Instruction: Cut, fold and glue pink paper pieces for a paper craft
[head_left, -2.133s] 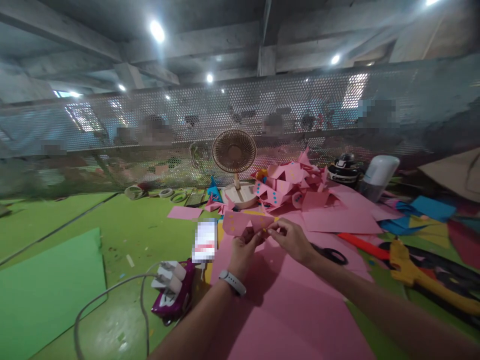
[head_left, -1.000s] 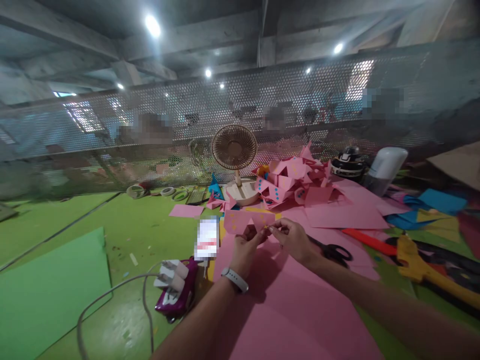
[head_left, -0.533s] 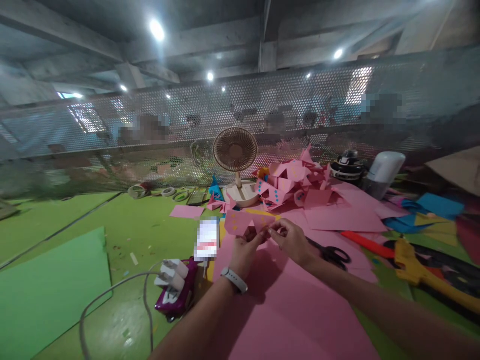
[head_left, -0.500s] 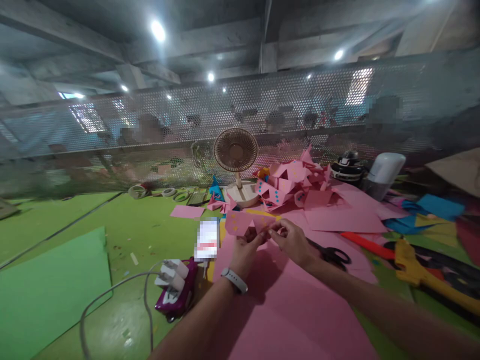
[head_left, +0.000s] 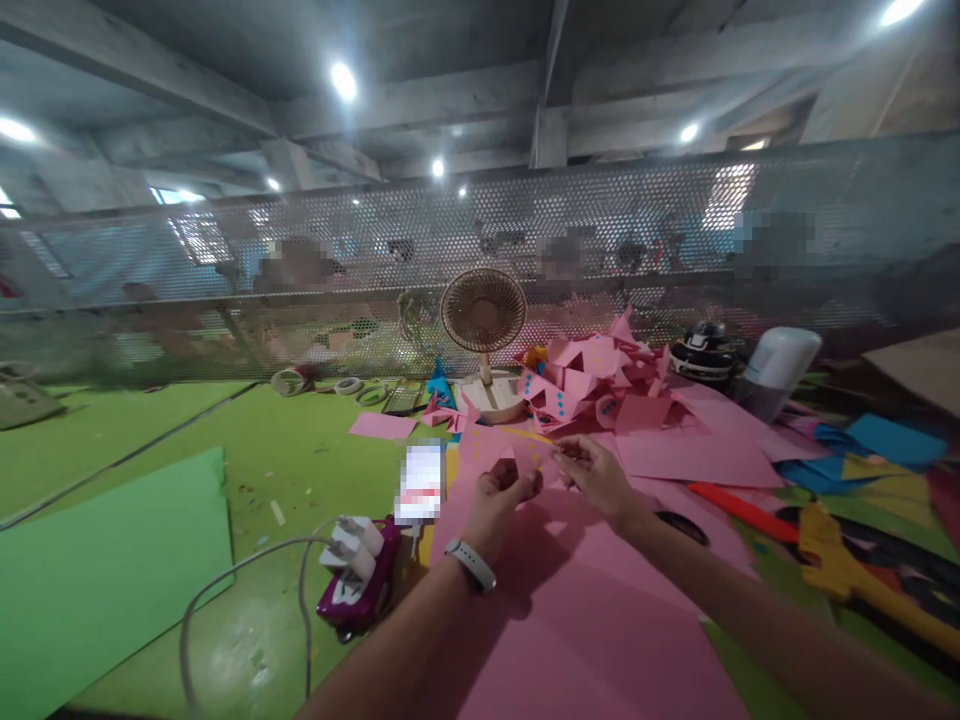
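Note:
My left hand [head_left: 501, 505], with a pale watch band on its wrist, grips a piece of folded pink paper [head_left: 472, 455] dotted with small yellow marks. My right hand [head_left: 600, 478] is closed in a pinch just past the paper's right edge; whatever sits between its fingertips is too small to make out. Both hands are over a large pink sheet [head_left: 592, 610]. Behind them lies a heap of folded pink paper pieces [head_left: 581, 370], some with blue dots. Partly hidden by my right forearm is a black scissor handle [head_left: 682, 527].
A small fan [head_left: 484, 312] stands at the back before a perforated metal screen [head_left: 360, 240]. Left are a phone [head_left: 420, 482], a purple power strip [head_left: 360, 590] with a cable, and a green sheet [head_left: 120, 580]. Right lie a yellow-handled tool [head_left: 821, 550] and a white-topped bottle [head_left: 784, 365].
My right hand has shifted slightly right, away from the folded paper. My left hand still holds the paper, now tilted a little differently. The whole view has shifted slightly.

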